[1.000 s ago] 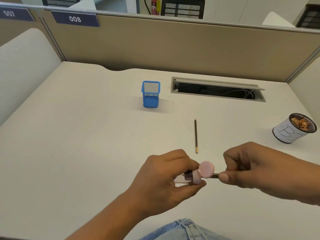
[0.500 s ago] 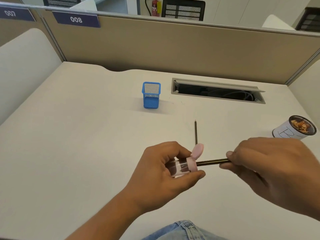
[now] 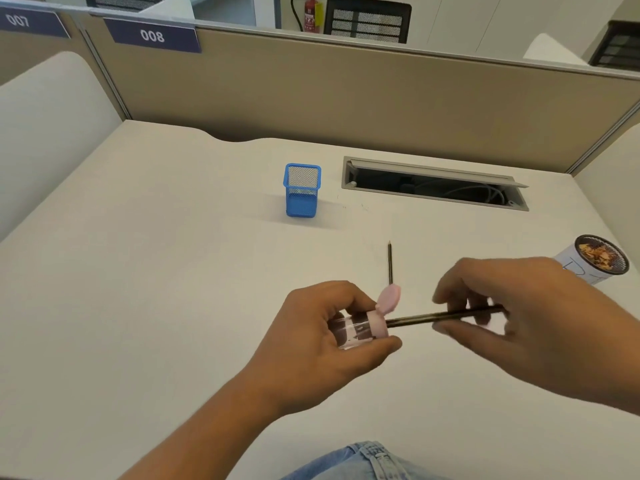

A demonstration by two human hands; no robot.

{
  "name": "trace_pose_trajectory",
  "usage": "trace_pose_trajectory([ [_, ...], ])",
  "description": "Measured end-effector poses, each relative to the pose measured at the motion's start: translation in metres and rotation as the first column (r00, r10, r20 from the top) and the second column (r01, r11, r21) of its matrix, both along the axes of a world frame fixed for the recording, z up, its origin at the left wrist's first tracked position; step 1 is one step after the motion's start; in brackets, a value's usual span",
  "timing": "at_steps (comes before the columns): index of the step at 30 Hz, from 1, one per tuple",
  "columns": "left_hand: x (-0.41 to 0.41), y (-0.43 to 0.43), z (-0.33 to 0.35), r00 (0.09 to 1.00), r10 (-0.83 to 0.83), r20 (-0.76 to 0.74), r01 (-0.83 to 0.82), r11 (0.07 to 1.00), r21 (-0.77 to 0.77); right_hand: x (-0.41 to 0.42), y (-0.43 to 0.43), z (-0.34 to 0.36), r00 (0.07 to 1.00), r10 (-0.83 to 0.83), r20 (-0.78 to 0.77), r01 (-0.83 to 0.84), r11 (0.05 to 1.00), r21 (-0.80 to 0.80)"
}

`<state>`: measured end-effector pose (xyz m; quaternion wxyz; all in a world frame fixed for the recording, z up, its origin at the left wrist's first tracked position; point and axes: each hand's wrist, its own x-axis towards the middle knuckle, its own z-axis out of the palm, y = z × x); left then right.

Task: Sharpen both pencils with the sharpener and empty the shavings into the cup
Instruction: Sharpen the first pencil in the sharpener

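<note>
My left hand (image 3: 322,337) grips a clear sharpener (image 3: 360,329) with a pink cap, its round pink lid flipped up. A dark pencil (image 3: 422,318) sticks out of the cap toward the right, its tip inside. My right hand (image 3: 540,323) holds the pencil's far end between thumb and fingers, blurred by motion. A second dark pencil (image 3: 390,262) lies on the desk just behind the sharpener, point away from me. The white paper cup (image 3: 588,261) with shavings in it stands at the right edge, partly behind my right hand.
A blue mesh pen holder (image 3: 302,190) stands mid-desk. Behind it to the right is an open cable slot (image 3: 433,185). Beige partitions close the desk at the back and sides. My jeans show at the bottom edge.
My right hand slid back along the pencil, so more of the shaft shows between hand and sharpener. The sharpener's lid tipped from facing me to edge-on. The lying pencil stayed put.
</note>
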<state>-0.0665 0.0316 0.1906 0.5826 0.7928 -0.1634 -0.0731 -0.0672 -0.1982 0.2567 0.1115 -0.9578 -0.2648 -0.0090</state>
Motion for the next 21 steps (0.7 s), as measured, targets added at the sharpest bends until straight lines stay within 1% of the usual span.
trace_pose_trajectory([
  [1, -0.001, 0.0, 0.002, 0.998, 0.003, -0.07, -0.006, 0.999, -0.043, 0.001, -0.002, -0.001, 0.984, 0.106, 0.14, -0.098, 0.993, -0.059],
  [3, -0.002, 0.001, 0.004, 0.991, 0.01, -0.131, -0.02, 0.997, -0.078, 0.002, -0.005, -0.007, 0.913, 0.251, 0.323, -0.21, 0.965, -0.156],
  [4, -0.003, 0.001, 0.005, 0.992, 0.015, -0.128, -0.026, 0.996, -0.08, 0.002, -0.005, -0.01, 0.885, 0.284, 0.369, -0.23, 0.956, -0.184],
  [5, -0.003, 0.001, 0.004, 0.995, 0.019, -0.103, -0.027, 0.997, -0.073, 0.002, -0.003, -0.012, 0.879, 0.29, 0.378, -0.233, 0.954, -0.19],
  [6, -0.003, 0.002, 0.002, 0.998, 0.024, -0.05, -0.026, 0.998, -0.049, 0.0, -0.003, -0.013, 0.905, 0.265, 0.332, -0.22, 0.961, -0.167],
  [7, -0.003, 0.003, 0.0, 0.999, 0.023, 0.03, -0.022, 1.0, -0.006, -0.003, -0.001, -0.014, 0.941, 0.211, 0.263, -0.182, 0.975, -0.132],
  [8, -0.002, 0.004, -0.003, 0.992, 0.013, 0.124, -0.019, 0.999, 0.048, -0.005, 0.001, -0.014, 0.977, 0.121, 0.175, -0.108, 0.991, -0.084],
  [9, -0.003, 0.004, -0.006, 0.977, -0.008, 0.213, -0.012, 0.996, 0.092, -0.006, 0.003, -0.014, 0.998, 0.012, 0.059, -0.01, 1.0, -0.029],
  [10, -0.003, 0.004, -0.008, 0.959, -0.035, 0.28, 0.0, 0.992, 0.123, -0.006, 0.005, -0.014, 0.991, -0.094, -0.096, 0.097, 0.995, 0.032],
  [11, -0.003, 0.004, -0.01, 0.945, -0.063, 0.322, 0.018, 0.99, 0.142, -0.004, 0.006, -0.013, 0.947, -0.173, -0.271, 0.2, 0.977, 0.078],
  [12, -0.004, 0.004, -0.012, 0.931, -0.089, 0.354, 0.033, 0.986, 0.161, -0.001, 0.005, -0.013, 0.88, -0.212, -0.426, 0.281, 0.954, 0.106],
  [13, -0.005, 0.003, -0.013, 0.917, -0.114, 0.381, 0.046, 0.982, 0.182, 0.002, 0.005, -0.011, 0.789, -0.223, -0.573, 0.345, 0.932, 0.113],
  [14, -0.006, 0.002, -0.013, 0.905, -0.139, 0.402, 0.059, 0.977, 0.206, 0.005, 0.005, -0.007, 0.694, -0.213, -0.688, 0.394, 0.912, 0.116],
  [15, -0.006, 0.002, -0.013, 0.896, -0.159, 0.415, 0.069, 0.972, 0.223, 0.007, 0.006, -0.004, 0.631, -0.204, -0.748, 0.426, 0.897, 0.115],
  [16, -0.006, 0.001, -0.012, 0.895, -0.164, 0.414, 0.073, 0.971, 0.227, 0.007, 0.006, -0.003, 0.612, -0.208, -0.763, 0.437, 0.893, 0.108],
  [17, -0.004, 0.0, -0.012, 0.903, -0.154, 0.401, 0.07, 0.974, 0.216, 0.006, 0.006, -0.002, 0.628, -0.222, -0.746, 0.429, 0.898, 0.094],
  [18, -0.003, 0.0, -0.01, 0.915, -0.134, 0.38, 0.064, 0.979, 0.193, 0.004, 0.006, -0.002, 0.691, -0.24, -0.682, 0.397, 0.914, 0.081],
  [19, -0.002, 0.0, -0.009, 0.93, -0.112, 0.349, 0.057, 0.985, 0.163, 0.002, 0.006, -0.003, 0.786, -0.246, -0.567, 0.344, 0.936, 0.071],
  [20, -0.002, 0.0, -0.008, 0.949, -0.087, 0.304, 0.048, 0.99, 0.135, 0.0, 0.004, -0.004, 0.881, -0.226, -0.416, 0.271, 0.961, 0.052],
  [21, -0.002, 0.0, -0.006, 0.968, -0.061, 0.242, 0.036, 0.994, 0.107, 0.0, 0.003, -0.003, 0.957, -0.17, -0.234, 0.178, 0.984, 0.014],
])
